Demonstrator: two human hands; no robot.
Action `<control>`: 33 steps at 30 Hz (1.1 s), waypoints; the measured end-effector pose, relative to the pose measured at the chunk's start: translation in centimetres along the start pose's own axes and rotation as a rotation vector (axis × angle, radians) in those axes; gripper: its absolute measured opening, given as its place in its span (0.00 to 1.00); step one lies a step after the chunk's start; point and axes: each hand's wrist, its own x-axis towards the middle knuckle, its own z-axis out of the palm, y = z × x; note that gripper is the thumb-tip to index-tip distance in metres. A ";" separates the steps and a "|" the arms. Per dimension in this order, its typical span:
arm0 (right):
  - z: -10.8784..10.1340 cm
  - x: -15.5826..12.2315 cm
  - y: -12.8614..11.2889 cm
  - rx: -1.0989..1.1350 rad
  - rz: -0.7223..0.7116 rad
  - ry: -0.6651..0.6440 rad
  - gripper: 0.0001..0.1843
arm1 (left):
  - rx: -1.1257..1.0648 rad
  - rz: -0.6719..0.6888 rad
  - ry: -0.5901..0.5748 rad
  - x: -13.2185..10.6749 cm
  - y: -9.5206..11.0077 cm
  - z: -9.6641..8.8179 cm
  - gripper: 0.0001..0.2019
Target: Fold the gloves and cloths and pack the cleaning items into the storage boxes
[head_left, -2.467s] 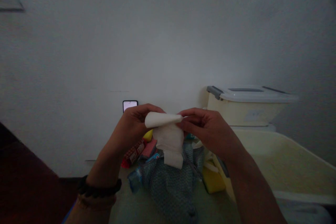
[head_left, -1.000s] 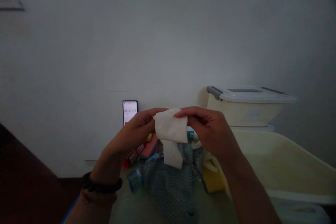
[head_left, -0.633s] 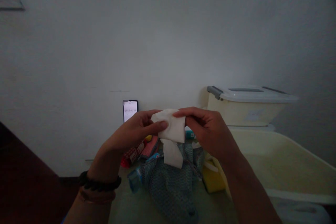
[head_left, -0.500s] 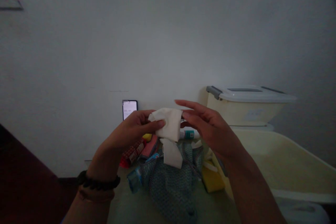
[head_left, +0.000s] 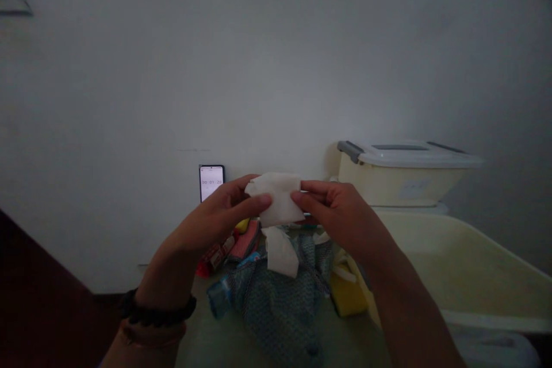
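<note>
A folded piece of white tissue or thin cloth (head_left: 282, 198) is held up between both hands. My left hand (head_left: 233, 202) pinches its left side, thumb in front and fingers behind. On the opposite side my right hand (head_left: 334, 207) grips the edge, its thumb pressed on the front face. Just below, a second white folded piece (head_left: 282, 254) rests on a blue-green knitted fabric (head_left: 280, 310). Behind the hands a phone (head_left: 211, 183) stands against the wall with a timer on its screen.
A red packet (head_left: 218, 254), a pink-red cloth (head_left: 245, 244) and a yellow sponge-like block (head_left: 348, 294) lie around the knitted fabric. At the right is an uncovered cream tub (head_left: 474, 264); behind it sits a lidded cream box (head_left: 392, 181).
My right hand has closed its thumb and fingers on the white piece's right edge; before, its index finger was raised. The piece now looks wider and flatter.
</note>
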 end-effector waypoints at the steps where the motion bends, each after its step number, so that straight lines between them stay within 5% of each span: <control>1: 0.0 0.0 0.0 -0.014 0.000 0.002 0.13 | -0.008 -0.005 0.005 0.0 0.0 0.0 0.15; 9: -0.2 -0.1 -0.3 -0.187 -0.058 0.040 0.14 | -0.026 -0.066 0.047 0.2 -0.5 -0.2 0.13; 19: -0.9 -0.9 -0.7 0.059 0.029 -0.011 0.15 | 0.037 -0.051 0.087 0.3 -0.2 2.1 0.10; 27: -5.3 -3.2 -1.6 0.216 0.114 -0.083 0.15 | -0.180 -0.120 0.098 2.5 -1.0 5.7 0.14; 33: -9.2 -4.4 -0.1 0.274 0.246 -0.064 0.16 | -0.092 -0.161 -0.104 5.5 -2.4 7.6 0.10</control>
